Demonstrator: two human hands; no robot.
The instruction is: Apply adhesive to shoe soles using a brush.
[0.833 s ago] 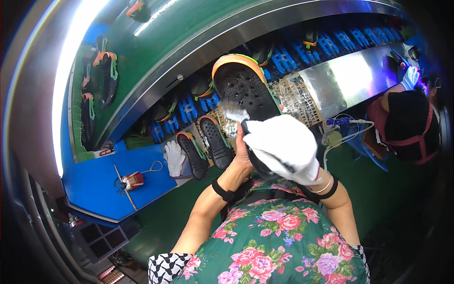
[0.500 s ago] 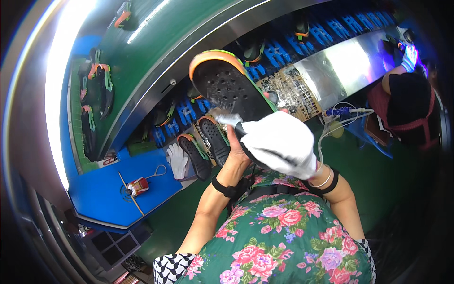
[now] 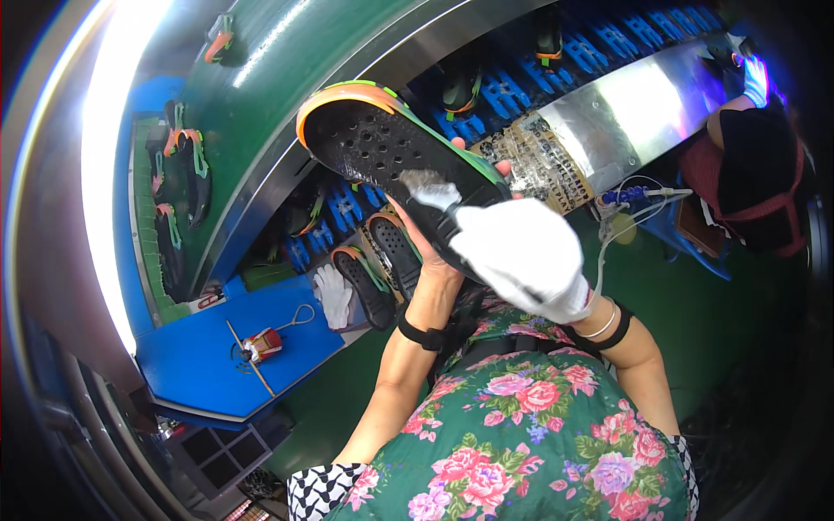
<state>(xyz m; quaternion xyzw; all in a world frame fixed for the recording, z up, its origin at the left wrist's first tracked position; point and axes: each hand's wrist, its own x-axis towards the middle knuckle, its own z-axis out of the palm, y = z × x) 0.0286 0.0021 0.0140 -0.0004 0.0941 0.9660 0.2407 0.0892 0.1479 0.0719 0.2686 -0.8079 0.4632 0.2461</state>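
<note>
My bare left hand [image 3: 432, 253] is closed around a black shoe bottom [image 3: 369, 149] from beneath, its fingertips showing past the far edge. The piece has an orange and green rim and round holes towards its far end; a wet-looking sheen lies on its surface. My right hand [image 3: 521, 259], in a white glove, is closed on a brush whose handle it mostly hides. Pale bristles of the brush [image 3: 430, 189] rest against the middle of the black surface. Two similar shoe bottoms, one [image 3: 365, 286] and another [image 3: 397, 253], lie beyond my left wrist.
A blue table [image 3: 204, 365] at the left bears a red-and-white container [image 3: 262, 345] with a stick across it. A white glove [image 3: 333, 295] lies nearby. Blue racks [image 3: 504, 95] run along the line behind a metal ledge [image 3: 608, 108]. A co-worker [image 3: 747, 174] works at the far right.
The shoe bottom has moved left and tilted further over. The brush has shifted from its near-left edge onto the middle of its surface, with both hands keeping their hold.
</note>
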